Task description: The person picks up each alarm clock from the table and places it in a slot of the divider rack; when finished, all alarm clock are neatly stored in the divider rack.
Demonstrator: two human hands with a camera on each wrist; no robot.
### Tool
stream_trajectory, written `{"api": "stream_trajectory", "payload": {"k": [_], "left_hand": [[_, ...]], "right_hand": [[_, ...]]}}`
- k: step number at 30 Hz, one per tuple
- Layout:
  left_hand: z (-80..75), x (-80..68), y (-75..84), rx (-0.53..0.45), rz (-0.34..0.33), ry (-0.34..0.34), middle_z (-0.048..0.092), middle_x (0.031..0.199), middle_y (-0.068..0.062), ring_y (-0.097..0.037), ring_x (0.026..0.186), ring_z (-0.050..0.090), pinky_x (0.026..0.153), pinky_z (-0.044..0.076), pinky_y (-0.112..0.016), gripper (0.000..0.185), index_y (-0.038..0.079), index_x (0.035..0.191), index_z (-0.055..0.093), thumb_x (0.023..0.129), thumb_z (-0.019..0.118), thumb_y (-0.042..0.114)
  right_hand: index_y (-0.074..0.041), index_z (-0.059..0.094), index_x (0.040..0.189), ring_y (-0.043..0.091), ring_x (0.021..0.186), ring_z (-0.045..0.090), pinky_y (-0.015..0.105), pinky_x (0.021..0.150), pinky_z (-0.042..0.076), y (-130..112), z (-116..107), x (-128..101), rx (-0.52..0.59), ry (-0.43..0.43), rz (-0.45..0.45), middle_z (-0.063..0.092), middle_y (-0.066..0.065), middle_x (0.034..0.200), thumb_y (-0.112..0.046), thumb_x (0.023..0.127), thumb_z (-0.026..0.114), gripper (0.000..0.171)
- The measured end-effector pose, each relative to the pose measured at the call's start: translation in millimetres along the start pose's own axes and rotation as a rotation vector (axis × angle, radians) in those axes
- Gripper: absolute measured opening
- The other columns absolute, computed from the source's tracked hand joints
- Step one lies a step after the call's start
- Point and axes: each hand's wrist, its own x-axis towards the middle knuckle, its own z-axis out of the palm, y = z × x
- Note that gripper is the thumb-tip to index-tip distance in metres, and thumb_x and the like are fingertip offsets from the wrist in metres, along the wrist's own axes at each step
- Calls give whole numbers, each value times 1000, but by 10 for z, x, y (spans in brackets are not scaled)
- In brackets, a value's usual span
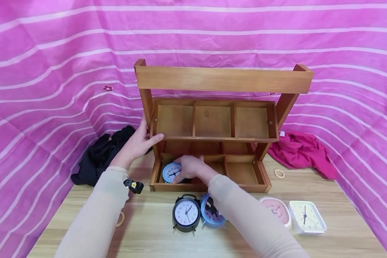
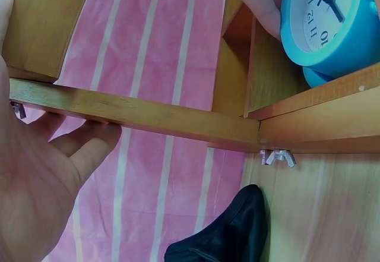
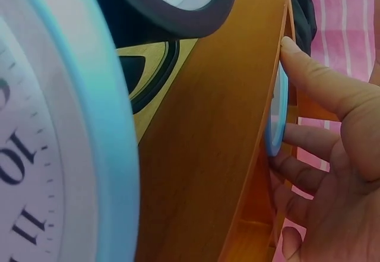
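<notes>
Seen from above my own arms, a brown wooden rack (image 1: 224, 79) stands on a wood-grain counter (image 1: 148, 236), with a three-compartment tray above and another below. A blue alarm clock (image 1: 171, 172) sits tilted back in the lower tray's left compartment, its white dial showing. My right hand (image 1: 193, 167) reaches in and holds that clock by its right side, the fingers partly closed, thumb across the front rim. My left hand (image 1: 137, 143) grips the rack's left upright, thumb in front near the upper tray's edge and fingers bent around behind.

In front of the rack, a black twin-legged clock (image 1: 186, 213) stands just beside a second blue clock (image 1: 208, 217), partly hidden by my right sleeve. Farther right, a pink clock (image 1: 275, 209) and a white square clock (image 1: 307, 216) are side by side. One wooden ring (image 1: 280, 177) lies right of the rack. Black fabric (image 1: 100, 157) is heaped at left, magenta fabric (image 1: 300, 152) at right, and a pink striped curtain (image 1: 193, 37) hangs behind everything.
</notes>
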Motion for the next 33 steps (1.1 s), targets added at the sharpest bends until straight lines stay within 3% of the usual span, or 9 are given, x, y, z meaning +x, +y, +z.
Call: {"api": "stream_trajectory", "payload": {"k": [7,12,16,20,27,33], "left_hand": [[25,-22,-36,9,-21,1,21,172,-8,-42,149,38,114,38,-66,101,58,159,-12,101,69,40],[21,27,-24,3,27,6,16,173,-4,-41,152,33,115,34,-69,101,55,160,-13,101,68,39],[15,48,-19,3,29,2,13,174,-3,-39,153,31,117,30,-69,102,55,160,-15,102,67,40],[-7,21,-6,23,9,-6,12,175,-5,-40,154,29,119,27,-68,103,51,161,-17,102,67,37],[1,5,3,23,12,-7,12,174,-4,-41,153,31,117,31,-69,103,52,161,-16,101,68,40],[2,-17,13,18,4,-10,12,174,-7,-42,152,31,117,30,-69,103,53,160,-17,102,67,38]], "right_hand": [[-23,55,153,26,136,49,68,118,22,42,41,-35,-41,-25,-55,57,5,149,-49,81,87,83],[-26,50,156,33,145,40,68,117,26,49,-61,-141,-57,105,-158,49,6,156,-51,85,83,82],[-26,51,155,31,135,47,56,107,38,64,-99,-350,-87,215,-243,54,6,147,-50,84,83,82],[-26,51,155,25,125,52,45,95,39,32,3,-659,-154,273,-310,56,4,142,-53,80,85,87],[-31,53,153,25,114,56,42,88,39,27,306,-1130,-262,241,-308,58,1,136,-67,73,84,93],[-31,58,147,23,107,59,40,87,40,99,525,-1320,-303,202,-282,59,-2,131,-71,66,87,96]]}}
